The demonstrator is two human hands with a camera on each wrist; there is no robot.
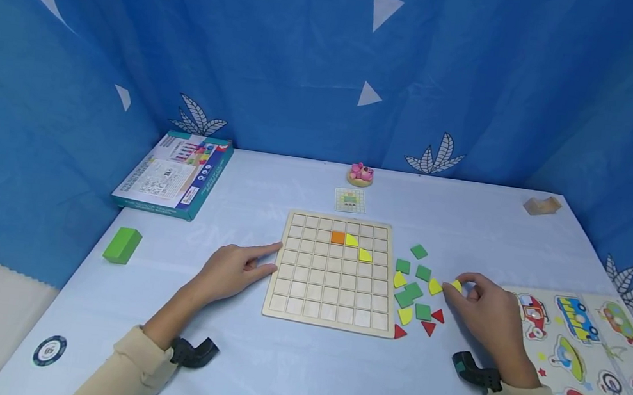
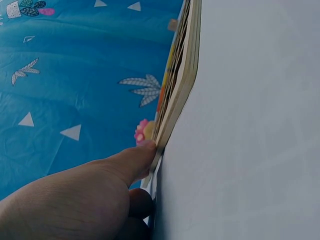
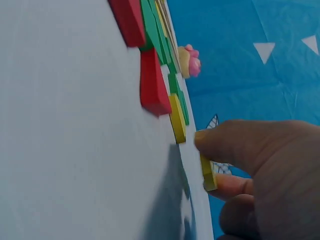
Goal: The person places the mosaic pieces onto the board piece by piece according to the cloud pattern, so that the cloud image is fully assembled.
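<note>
Apparently early on, the grid board [image 1: 322, 293] on the desk [image 1: 298, 376] holds just three pieces [image 1: 351, 240], the left hand [image 1: 232, 270] touching it, fingers [image 1: 264, 250] outstretched, the right hand [image 1: 481, 310] pinching a yellow quarter-circle [image 3: 207, 172] beside unplaced pieces [image 1: 423, 312].

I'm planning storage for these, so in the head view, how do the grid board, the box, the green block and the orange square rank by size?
Largest to smallest, as they look there:
1. Grid board
2. Box
3. Green block
4. Orange square
</note>
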